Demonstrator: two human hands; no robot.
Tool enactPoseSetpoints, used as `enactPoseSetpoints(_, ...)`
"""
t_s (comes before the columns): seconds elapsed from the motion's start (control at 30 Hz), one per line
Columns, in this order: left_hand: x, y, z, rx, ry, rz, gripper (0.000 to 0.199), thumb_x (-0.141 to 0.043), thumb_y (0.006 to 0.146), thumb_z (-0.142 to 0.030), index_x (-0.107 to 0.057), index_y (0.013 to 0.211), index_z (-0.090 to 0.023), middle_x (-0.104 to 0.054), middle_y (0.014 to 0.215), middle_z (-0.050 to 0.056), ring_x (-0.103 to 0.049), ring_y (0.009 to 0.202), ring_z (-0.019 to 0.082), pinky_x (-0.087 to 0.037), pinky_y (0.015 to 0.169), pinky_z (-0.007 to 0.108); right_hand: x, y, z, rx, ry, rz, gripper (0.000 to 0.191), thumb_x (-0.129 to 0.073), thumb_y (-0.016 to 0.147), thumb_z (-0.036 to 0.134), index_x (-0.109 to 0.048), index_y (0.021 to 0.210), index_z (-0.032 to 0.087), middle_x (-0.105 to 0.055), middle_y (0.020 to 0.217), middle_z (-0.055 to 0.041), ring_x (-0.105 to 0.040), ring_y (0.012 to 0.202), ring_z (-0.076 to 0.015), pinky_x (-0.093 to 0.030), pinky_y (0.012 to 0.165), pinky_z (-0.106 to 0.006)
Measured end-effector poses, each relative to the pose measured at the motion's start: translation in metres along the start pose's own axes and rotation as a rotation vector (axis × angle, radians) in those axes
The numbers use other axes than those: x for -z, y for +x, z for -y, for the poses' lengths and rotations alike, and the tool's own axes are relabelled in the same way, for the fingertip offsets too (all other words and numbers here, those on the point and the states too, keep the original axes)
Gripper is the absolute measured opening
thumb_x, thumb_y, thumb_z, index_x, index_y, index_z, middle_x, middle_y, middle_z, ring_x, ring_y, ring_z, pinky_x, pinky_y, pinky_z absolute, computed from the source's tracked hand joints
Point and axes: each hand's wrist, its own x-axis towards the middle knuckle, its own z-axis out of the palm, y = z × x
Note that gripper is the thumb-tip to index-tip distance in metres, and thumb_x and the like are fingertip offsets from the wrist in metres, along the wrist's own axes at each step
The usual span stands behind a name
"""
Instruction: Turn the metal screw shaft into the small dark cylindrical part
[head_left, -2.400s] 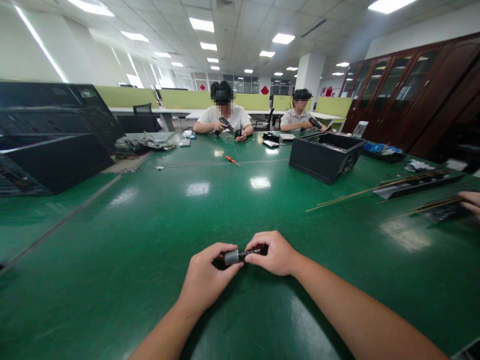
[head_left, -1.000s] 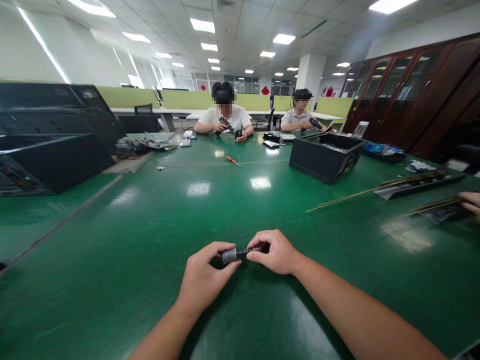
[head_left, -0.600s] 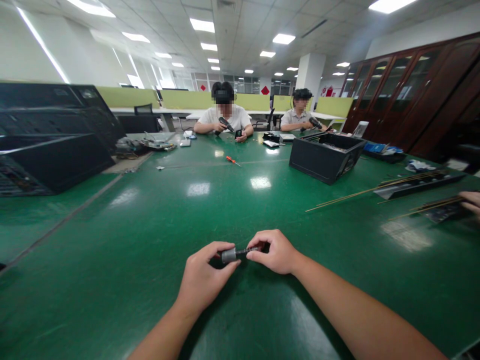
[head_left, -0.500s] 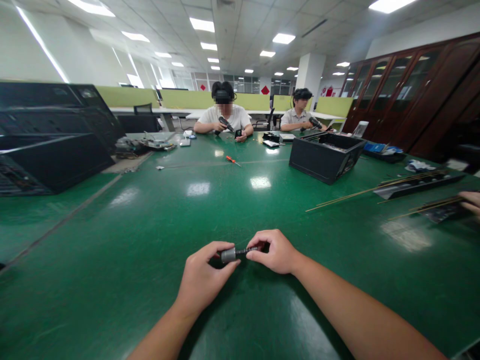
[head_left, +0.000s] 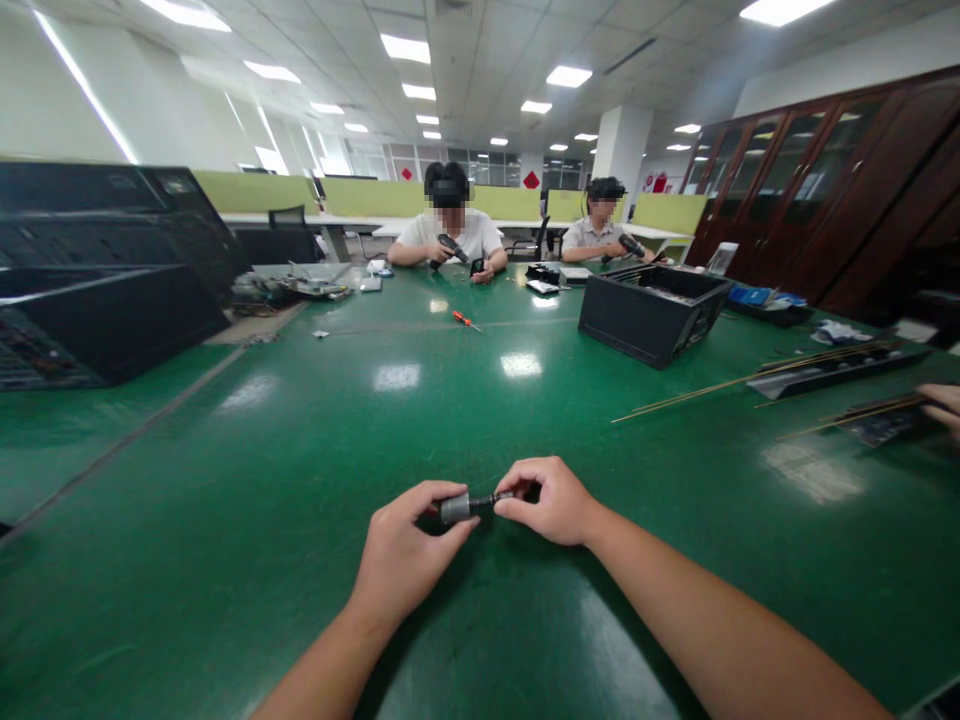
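Note:
Just above the green tabletop, my left hand (head_left: pixel 409 545) is closed around the silver-grey cylindrical body of a small motor (head_left: pixel 455 509). A thin dark shaft (head_left: pixel 481 503) extends from its right end. My right hand (head_left: pixel 551 502) pinches the far end of that shaft between thumb and fingertips, and its tip is partly hidden by them. Body and shaft lie nearly level, in line between the two hands.
An orange-handled screwdriver (head_left: pixel 465 320) lies farther back. Black computer cases (head_left: pixel 637 310) stand at the right rear and left. Thin brass-coloured rods (head_left: pixel 720 388) reach in from the right near another person's hand (head_left: pixel 943 405). Two people (head_left: pixel 448 230) sit opposite with power drills.
Almost nothing differs. Both hands keep the same grip on the motor and its shaft, with only a very slight shift.

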Motion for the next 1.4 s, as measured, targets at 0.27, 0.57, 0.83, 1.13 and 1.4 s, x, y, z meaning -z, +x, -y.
enactPoseSetpoints(0.27,0.0015,-0.0004,0.0001,0.002,-0.001,-0.008,0.021,-0.074,0.074,-0.032,-0.072,0.094,-0.024,-0.074,0.089,0.000,-0.068,0.077,0.019,-0.054,0.072,0.029,0.0009,0.0003,0.0010,0.018,0.005,-0.004,0.011,-0.073,0.077,0.026,-0.073,0.081,0.016,-0.069,0.071,-0.0026,-0.061,0.065,-0.0149,-0.047,0.063,-0.026)
enactPoseSetpoints(0.57,0.0007,0.0000,0.0004,0.015,0.008,-0.003,0.022,-0.075,0.074,-0.032,-0.072,0.095,-0.025,-0.074,0.090,-0.001,-0.068,0.077,0.018,-0.053,0.072,0.029,0.0015,-0.0002,0.0015,0.003,0.013,-0.013,0.011,-0.072,0.077,0.026,-0.073,0.080,0.016,-0.068,0.070,-0.0028,-0.061,0.063,-0.0148,-0.047,0.063,-0.026)
enactPoseSetpoints(0.83,0.0007,-0.0003,0.0047,0.031,0.014,-0.004,0.023,-0.076,0.074,-0.032,-0.072,0.095,-0.025,-0.074,0.091,-0.001,-0.067,0.078,0.018,-0.052,0.073,0.029,0.0019,0.0001,0.0005,0.010,0.011,-0.041,0.011,-0.073,0.076,0.026,-0.072,0.079,0.015,-0.068,0.069,-0.0024,-0.060,0.062,-0.0143,-0.046,0.061,-0.025)
enactPoseSetpoints(1.13,0.0001,0.0000,0.0047,0.044,0.021,-0.008,0.023,-0.075,0.074,-0.033,-0.072,0.095,-0.025,-0.074,0.090,-0.001,-0.066,0.077,0.018,-0.052,0.073,0.029,0.0025,0.0003,-0.0010,0.011,0.014,-0.048,0.012,-0.072,0.076,0.027,-0.072,0.078,0.015,-0.068,0.069,-0.0028,-0.060,0.062,-0.0146,-0.046,0.062,-0.025)
enactPoseSetpoints(1.4,0.0012,-0.0009,0.0039,0.063,0.024,-0.010,0.024,-0.076,0.073,-0.033,-0.072,0.095,-0.025,-0.074,0.091,-0.001,-0.066,0.077,0.018,-0.052,0.073,0.030,0.0039,0.0000,-0.0001,0.001,0.023,-0.052,0.011,-0.072,0.076,0.027,-0.072,0.078,0.015,-0.067,0.068,-0.0028,-0.059,0.061,-0.0147,-0.046,0.061,-0.025)
